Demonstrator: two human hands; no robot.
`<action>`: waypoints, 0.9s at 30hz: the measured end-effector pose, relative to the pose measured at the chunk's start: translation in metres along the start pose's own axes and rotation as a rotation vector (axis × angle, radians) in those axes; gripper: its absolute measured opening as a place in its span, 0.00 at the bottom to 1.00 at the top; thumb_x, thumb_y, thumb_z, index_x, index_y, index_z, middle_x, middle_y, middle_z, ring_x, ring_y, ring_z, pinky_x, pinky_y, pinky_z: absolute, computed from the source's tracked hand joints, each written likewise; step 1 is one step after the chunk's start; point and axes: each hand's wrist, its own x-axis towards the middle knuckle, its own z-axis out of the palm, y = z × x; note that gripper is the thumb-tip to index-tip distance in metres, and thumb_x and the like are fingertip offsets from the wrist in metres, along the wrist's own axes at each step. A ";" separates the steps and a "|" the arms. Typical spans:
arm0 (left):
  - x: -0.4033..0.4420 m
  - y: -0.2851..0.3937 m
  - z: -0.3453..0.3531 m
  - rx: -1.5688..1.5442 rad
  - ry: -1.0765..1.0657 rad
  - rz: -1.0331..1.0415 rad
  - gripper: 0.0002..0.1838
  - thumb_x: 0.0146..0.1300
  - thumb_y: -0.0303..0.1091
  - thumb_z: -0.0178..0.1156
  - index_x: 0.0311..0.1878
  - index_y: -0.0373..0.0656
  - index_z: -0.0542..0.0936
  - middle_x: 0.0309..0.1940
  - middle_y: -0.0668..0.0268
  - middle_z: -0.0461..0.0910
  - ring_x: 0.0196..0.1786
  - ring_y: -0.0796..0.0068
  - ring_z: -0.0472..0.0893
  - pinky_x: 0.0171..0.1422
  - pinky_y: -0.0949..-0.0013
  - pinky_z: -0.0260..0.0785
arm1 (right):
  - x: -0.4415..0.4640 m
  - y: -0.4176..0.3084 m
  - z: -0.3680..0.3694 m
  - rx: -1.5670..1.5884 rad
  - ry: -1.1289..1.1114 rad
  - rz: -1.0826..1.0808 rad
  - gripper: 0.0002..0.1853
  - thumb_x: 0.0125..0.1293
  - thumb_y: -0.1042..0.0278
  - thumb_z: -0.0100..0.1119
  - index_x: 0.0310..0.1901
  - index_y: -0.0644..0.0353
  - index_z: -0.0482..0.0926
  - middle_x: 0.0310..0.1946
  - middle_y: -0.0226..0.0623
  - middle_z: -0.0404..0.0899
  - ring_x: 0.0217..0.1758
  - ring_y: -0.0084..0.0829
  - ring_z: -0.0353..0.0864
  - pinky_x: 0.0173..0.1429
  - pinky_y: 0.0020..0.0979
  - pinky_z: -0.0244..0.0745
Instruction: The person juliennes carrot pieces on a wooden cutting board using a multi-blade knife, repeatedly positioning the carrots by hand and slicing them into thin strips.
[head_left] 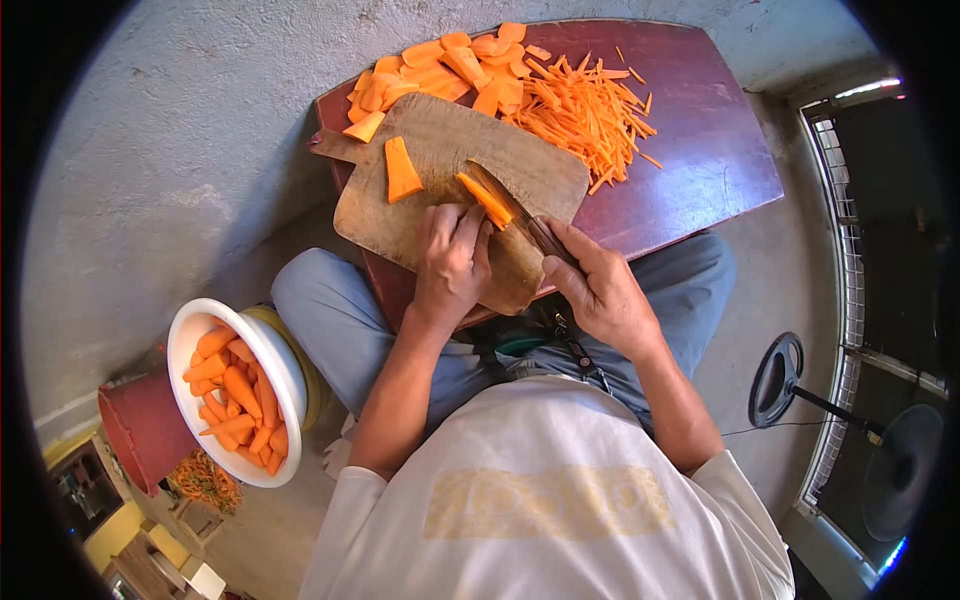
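My right hand [600, 290] grips the dark handle of a knife [507, 196], whose blade lies along a small stack of carrot slices [485, 200]. With fingers curled, my left hand [452, 258] presses at the near end of that stack; its fingertips are partly hidden. Both hands are over a wooden cutting board [440, 145] with a short handle at its left. One thick carrot piece [402, 170] lies apart on the board, left of the knife. Beyond the board are a heap of flat carrot slices [440, 70] and a pile of thin carrot strips [590, 115].
The board rests on a dark red table [700, 130] against a wall. At left a white basin [290, 380] holds several peeled carrots [235, 390]. Near it are a red bucket [140, 430] and a pile of peelings [205, 482]. A stand fan [900, 470] is at right.
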 end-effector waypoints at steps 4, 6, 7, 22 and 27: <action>0.005 0.005 -0.006 0.079 -0.049 0.000 0.15 0.71 0.19 0.68 0.59 0.33 0.88 0.49 0.53 0.82 0.54 0.44 0.80 0.62 0.46 0.75 | 0.007 0.006 -0.002 -0.044 -0.077 0.054 0.25 0.87 0.72 0.59 0.80 0.70 0.76 0.52 0.57 0.91 0.52 0.43 0.93 0.62 0.42 0.86; 0.006 0.008 -0.010 0.097 -0.096 -0.001 0.15 0.71 0.20 0.68 0.59 0.33 0.88 0.49 0.53 0.82 0.55 0.45 0.80 0.62 0.47 0.75 | 0.009 0.014 0.002 -0.079 -0.076 0.034 0.25 0.87 0.72 0.59 0.80 0.69 0.76 0.51 0.57 0.90 0.49 0.44 0.93 0.59 0.43 0.87; 0.004 0.006 -0.009 0.094 -0.109 0.002 0.16 0.70 0.21 0.68 0.60 0.33 0.88 0.50 0.53 0.81 0.56 0.45 0.80 0.63 0.45 0.74 | 0.011 0.016 0.002 -0.087 -0.072 0.031 0.25 0.87 0.72 0.59 0.80 0.69 0.76 0.50 0.58 0.90 0.48 0.44 0.93 0.58 0.43 0.87; 0.009 -0.011 -0.031 -0.116 0.262 -0.233 0.07 0.81 0.23 0.69 0.56 0.34 0.92 0.47 0.57 0.91 0.50 0.60 0.92 0.56 0.61 0.86 | -0.011 0.011 0.005 -0.005 -0.125 0.110 0.24 0.89 0.66 0.63 0.78 0.71 0.80 0.56 0.50 0.92 0.55 0.30 0.88 0.65 0.37 0.84; 0.004 -0.008 -0.023 -0.065 0.210 -0.153 0.08 0.79 0.25 0.72 0.55 0.35 0.93 0.45 0.57 0.92 0.48 0.59 0.92 0.57 0.59 0.85 | 0.023 0.035 -0.013 -0.238 0.044 -0.105 0.24 0.84 0.69 0.67 0.75 0.71 0.82 0.52 0.57 0.93 0.52 0.43 0.94 0.56 0.42 0.87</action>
